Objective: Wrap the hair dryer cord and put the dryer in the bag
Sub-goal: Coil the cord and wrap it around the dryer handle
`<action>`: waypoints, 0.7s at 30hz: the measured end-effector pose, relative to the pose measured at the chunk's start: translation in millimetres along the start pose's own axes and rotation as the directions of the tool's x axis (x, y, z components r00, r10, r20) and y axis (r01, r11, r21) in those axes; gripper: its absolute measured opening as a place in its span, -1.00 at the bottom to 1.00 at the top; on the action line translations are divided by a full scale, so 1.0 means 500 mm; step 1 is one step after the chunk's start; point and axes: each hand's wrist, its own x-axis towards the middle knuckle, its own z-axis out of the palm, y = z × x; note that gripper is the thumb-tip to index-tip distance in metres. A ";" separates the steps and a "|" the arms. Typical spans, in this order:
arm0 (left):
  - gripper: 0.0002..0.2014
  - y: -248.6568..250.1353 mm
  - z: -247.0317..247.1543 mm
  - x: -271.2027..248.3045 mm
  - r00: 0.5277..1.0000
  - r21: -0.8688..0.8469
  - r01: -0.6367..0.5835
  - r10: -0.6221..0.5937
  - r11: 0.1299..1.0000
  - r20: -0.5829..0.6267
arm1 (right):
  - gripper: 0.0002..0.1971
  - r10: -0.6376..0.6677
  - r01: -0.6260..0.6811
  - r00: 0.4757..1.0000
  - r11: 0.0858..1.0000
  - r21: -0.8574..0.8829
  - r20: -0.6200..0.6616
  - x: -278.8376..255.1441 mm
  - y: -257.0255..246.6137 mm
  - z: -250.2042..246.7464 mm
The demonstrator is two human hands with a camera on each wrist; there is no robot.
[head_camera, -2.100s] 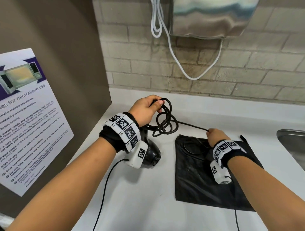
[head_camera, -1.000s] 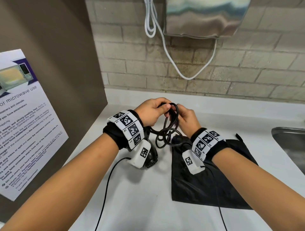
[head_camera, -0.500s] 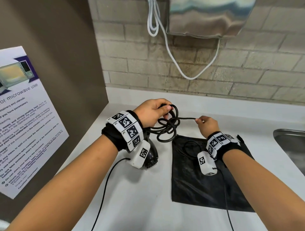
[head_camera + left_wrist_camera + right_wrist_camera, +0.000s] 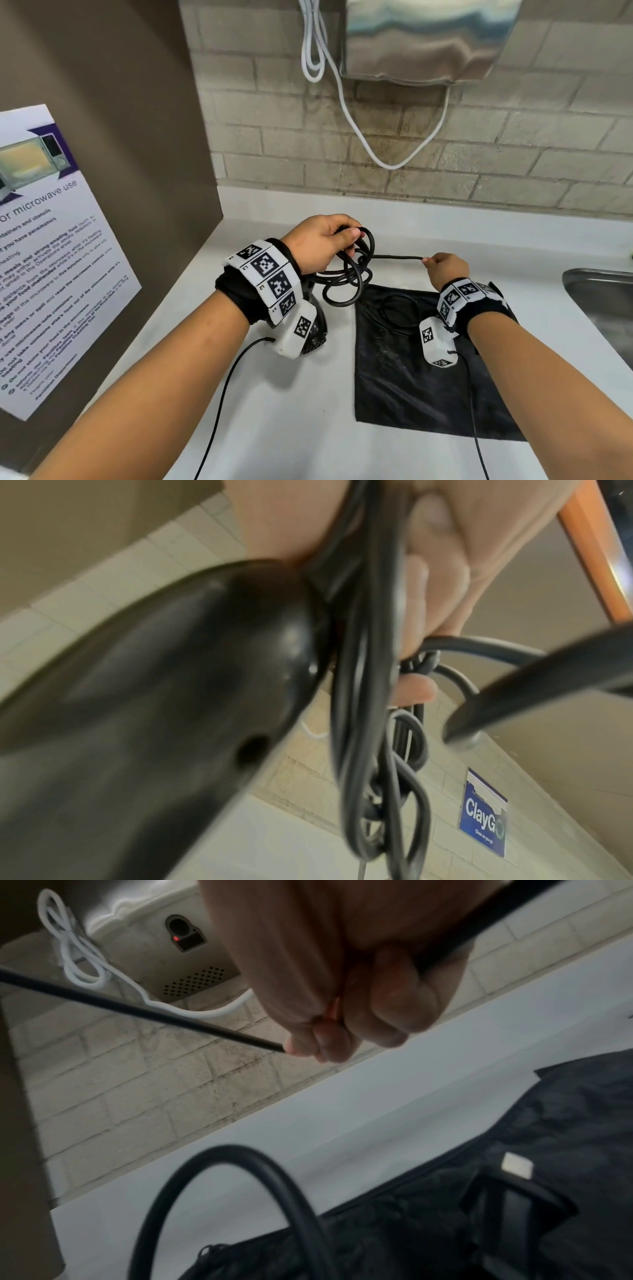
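Observation:
My left hand [image 4: 329, 240] grips the black hair dryer by its handle together with several coiled loops of its black cord [image 4: 352, 274]. The dryer body [image 4: 317, 330] hangs below my left wrist, mostly hidden by the wrist camera; in the left wrist view the dryer [image 4: 154, 696] and the loops [image 4: 369, 669] fill the frame. My right hand [image 4: 442, 265] pinches the cord and holds a straight stretch [image 4: 397, 257] taut to the right of the coil; the right wrist view shows the cord [image 4: 143, 1010] running into the fingertips [image 4: 308, 1045]. A flat black bag [image 4: 428, 387] lies on the counter below my right wrist.
The white counter [image 4: 274, 428] meets a brown panel with a microwave notice [image 4: 44, 257] on the left and a brick wall behind. A steel sink [image 4: 603, 301] is at the right. A metal wall unit [image 4: 424, 41] with a white cable [image 4: 346, 102] hangs overhead.
My right hand laid a loop at the left hand about a second ago, then drew back to the right along the cord. It now holds a longer straight stretch. The left hand has stayed put.

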 end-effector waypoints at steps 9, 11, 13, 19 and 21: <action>-0.74 -0.022 -0.038 -0.020 0.998 -0.146 -0.003 -0.007 0.989 -0.069 | -0.62 0.117 -0.082 0.986 0.961 -0.263 0.120 -0.034 0.073 -0.033; -0.74 -0.017 -0.037 -0.016 0.997 -0.137 -0.013 0.002 0.991 -0.082 | -0.62 0.044 -0.012 0.993 0.961 -0.276 0.110 -0.040 0.041 -0.033; -0.75 -0.015 -0.032 -0.013 0.998 -0.121 -0.016 0.009 0.993 -0.059 | -0.66 -0.035 0.074 0.990 0.955 -0.289 0.136 -0.046 0.011 -0.029; -0.77 -0.020 -0.039 -0.006 0.997 -0.094 -0.014 0.007 0.995 -0.071 | -0.61 -0.444 0.436 0.873 0.896 0.086 0.203 -0.086 -0.085 -0.002; -0.77 -0.022 -0.044 -0.003 0.997 -0.098 -0.011 0.004 0.995 -0.077 | -0.73 -0.544 0.381 0.795 0.791 0.478 0.267 -0.116 -0.132 -0.005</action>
